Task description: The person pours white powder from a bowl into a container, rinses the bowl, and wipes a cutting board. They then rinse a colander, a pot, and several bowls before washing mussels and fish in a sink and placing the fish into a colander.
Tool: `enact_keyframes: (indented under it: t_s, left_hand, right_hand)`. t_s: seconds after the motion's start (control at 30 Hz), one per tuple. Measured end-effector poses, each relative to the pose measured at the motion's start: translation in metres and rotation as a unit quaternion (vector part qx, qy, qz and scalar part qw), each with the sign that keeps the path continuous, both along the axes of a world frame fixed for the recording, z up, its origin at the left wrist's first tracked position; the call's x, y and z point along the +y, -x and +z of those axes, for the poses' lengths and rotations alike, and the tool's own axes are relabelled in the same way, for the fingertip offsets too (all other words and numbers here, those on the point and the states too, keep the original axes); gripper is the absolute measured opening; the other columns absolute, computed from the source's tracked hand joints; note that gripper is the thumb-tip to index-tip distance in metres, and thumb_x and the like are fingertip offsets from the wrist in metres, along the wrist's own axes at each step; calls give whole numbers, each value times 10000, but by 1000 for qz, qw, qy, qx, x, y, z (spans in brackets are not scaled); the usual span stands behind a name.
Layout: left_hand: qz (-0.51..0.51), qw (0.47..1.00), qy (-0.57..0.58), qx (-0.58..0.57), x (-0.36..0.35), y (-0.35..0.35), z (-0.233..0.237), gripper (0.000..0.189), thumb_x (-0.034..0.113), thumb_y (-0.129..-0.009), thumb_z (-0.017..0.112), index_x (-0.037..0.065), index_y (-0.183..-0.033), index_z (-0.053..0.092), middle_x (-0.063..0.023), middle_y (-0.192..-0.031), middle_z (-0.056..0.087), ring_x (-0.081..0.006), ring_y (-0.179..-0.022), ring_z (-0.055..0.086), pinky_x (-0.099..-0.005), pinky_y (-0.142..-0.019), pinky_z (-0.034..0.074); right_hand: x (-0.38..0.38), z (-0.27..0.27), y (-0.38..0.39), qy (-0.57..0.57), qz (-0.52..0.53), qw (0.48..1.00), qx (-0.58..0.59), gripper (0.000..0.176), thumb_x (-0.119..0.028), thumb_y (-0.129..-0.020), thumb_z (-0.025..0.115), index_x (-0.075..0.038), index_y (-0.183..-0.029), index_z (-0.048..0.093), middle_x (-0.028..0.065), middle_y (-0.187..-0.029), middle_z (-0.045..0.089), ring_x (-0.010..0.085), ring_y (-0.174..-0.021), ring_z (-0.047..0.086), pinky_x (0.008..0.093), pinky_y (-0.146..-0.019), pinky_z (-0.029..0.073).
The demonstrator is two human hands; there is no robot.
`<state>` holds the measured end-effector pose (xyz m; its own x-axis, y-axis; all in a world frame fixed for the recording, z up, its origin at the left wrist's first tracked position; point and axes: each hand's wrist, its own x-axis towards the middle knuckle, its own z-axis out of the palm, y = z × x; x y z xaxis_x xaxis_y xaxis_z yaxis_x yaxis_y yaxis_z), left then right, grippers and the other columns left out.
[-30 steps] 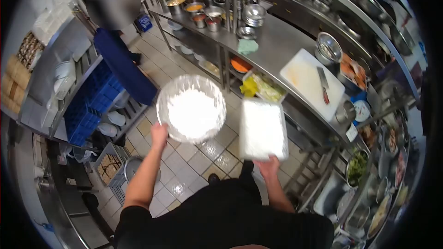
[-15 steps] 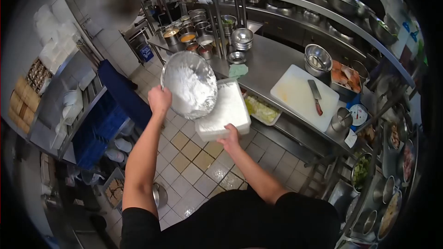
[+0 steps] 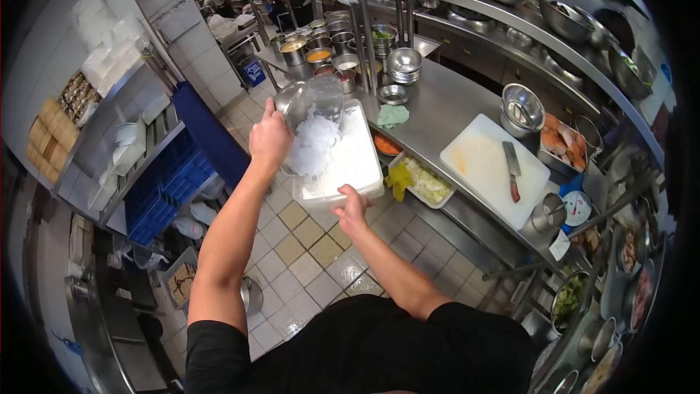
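My left hand (image 3: 271,137) is closed on the rim of a round metal bowl (image 3: 321,91). The bowl is steeply tilted to the right, and white powder (image 3: 316,147) slides from it in a clump. Below its lower edge is a white rectangular tub (image 3: 378,157) with more white powder inside. My right hand (image 3: 352,210) grips the tub's near right corner, thumb over the rim; the fingers underneath are hidden. The tub is held in the air above the tiled floor, beside the steel counter.
On the steel counter (image 3: 437,106) to the right lie a cutting board (image 3: 467,149) with a knife (image 3: 513,171), a green cloth (image 3: 393,116) and stacked metal bowls (image 3: 405,64). A tray of chopped vegetables (image 3: 429,181) sits lower down. Blue crates (image 3: 160,201) stand left.
The bowl has been tipped further over the tub, and its powder has slid down into a clump at the lower edge. A person at the upper left is out of view.
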<state>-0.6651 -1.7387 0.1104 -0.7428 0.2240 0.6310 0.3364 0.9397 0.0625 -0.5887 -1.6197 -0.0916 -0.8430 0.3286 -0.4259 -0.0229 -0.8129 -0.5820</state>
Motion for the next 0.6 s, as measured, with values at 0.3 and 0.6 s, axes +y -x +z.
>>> enact_keyframes:
  t_s: [0.3,0.6]
  left_hand:
    - [-55,991,69,98,9,-18,17,98,64,-724,606,-6,-770,555,-223,-1331,517,-407,-759,667,-460,-664,578]
    - [-62,967,138,206,12,-22,50,91,53,-767,559,-16,-721,522,-195,-1298,556,-356,-821,674,-425,-628,587]
  right_hand:
    - [2,24,-9,23,40,999,12,766,-122,-698,660,-25,-1277,168,183,-1282,353,365,-1134,434,618,-818,445]
    - [23,-18,4,76,140,982,98,716,-148,-709,669,-2,-1234,204,192,-1239,339,386,-1115,441,624,-757,466]
